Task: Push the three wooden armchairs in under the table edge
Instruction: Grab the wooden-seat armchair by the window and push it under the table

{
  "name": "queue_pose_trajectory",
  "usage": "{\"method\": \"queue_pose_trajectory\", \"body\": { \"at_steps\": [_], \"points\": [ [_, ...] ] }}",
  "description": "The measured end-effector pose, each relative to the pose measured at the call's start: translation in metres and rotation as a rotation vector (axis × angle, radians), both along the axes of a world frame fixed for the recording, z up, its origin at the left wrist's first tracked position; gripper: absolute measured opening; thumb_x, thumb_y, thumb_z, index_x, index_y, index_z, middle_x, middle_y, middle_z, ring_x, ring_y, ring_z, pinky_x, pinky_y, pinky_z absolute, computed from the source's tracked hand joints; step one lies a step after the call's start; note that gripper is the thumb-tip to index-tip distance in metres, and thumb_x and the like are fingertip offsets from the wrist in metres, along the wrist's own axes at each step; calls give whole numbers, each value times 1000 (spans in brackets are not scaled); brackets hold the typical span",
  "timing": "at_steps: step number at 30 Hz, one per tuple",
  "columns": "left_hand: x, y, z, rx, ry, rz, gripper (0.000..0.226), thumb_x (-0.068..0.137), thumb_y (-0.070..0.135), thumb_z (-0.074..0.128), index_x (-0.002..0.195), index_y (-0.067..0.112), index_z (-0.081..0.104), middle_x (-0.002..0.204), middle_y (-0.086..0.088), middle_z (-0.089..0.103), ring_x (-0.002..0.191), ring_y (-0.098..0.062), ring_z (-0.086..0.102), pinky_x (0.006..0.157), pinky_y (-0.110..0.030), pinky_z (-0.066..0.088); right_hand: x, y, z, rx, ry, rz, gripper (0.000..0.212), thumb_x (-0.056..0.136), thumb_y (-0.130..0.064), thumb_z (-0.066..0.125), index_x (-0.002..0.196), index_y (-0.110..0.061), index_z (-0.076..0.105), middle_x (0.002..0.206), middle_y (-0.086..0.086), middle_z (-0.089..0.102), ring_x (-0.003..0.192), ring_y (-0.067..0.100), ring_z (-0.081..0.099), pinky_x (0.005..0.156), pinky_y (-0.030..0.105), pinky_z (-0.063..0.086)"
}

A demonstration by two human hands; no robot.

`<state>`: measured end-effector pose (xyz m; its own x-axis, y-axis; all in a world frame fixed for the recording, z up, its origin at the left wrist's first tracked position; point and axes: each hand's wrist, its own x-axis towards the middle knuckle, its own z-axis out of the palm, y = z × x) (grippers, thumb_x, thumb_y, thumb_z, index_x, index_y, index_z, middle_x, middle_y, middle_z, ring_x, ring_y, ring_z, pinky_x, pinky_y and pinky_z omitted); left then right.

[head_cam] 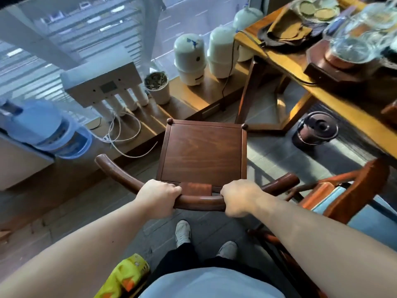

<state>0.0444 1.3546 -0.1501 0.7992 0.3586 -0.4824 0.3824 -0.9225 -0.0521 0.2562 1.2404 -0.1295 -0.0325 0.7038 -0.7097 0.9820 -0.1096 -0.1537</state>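
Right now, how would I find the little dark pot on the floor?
Start at the big wooden table on the right, then look down at the floor under its near edge. The dark pot sits there alone, just right of the chair both hands hold. It is round and brown-black, with a thin hoop handle and a knobbed lid, unlike the white tanks by the window.

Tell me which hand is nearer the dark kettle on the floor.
Right. The right hand grips the dark armchair rail on the side toward the dark kettle, which sits ahead and to its right. The left hand grips the same rail farther from the kettle.
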Motion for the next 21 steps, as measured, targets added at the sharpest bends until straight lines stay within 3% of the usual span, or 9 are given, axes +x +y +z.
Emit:
{"method": "queue_pose_trajectory", "body": {
  "at_steps": [7,12,18,21],
  "points": [
    [50,-4,5,-31,9,-142,21,74,35,52,92,26,50,91,7,64,82,-23,64,60,-31,40,26,-38,-5,-11,-17,-185,26,68,-28,58,92,-23,66,82,-1,65,75,26,63,73,37,57],
    [84,-4,2,-26,-2,-253,23,73,35,51,94,27,50,90,7,64,79,-23,64,60,-33,47,42,-59,-6,-5,-28,-284,33,67,-31,55,97,-24,67,94,0,69,87,28,66,78,39,56],
    [98,13,-6,-120,-177,-401,62,70,42,57,129,32,39,105,9,62,89,-21,64,61,-35,51,49,-61,-4,-60,-58,-337,25,69,-34,54,92,-27,61,92,-2,68,86,28,65,78,44,57],
    [88,35,-7,-96,-262,-491,59,66,43,64,120,25,51,99,6,65,87,-23,64,63,-36,53,50,-60,-2,-68,-71,-359,26,70,-36,56,94,-29,62,90,-3,66,87,27,65,74,40,55]
  ]
}}
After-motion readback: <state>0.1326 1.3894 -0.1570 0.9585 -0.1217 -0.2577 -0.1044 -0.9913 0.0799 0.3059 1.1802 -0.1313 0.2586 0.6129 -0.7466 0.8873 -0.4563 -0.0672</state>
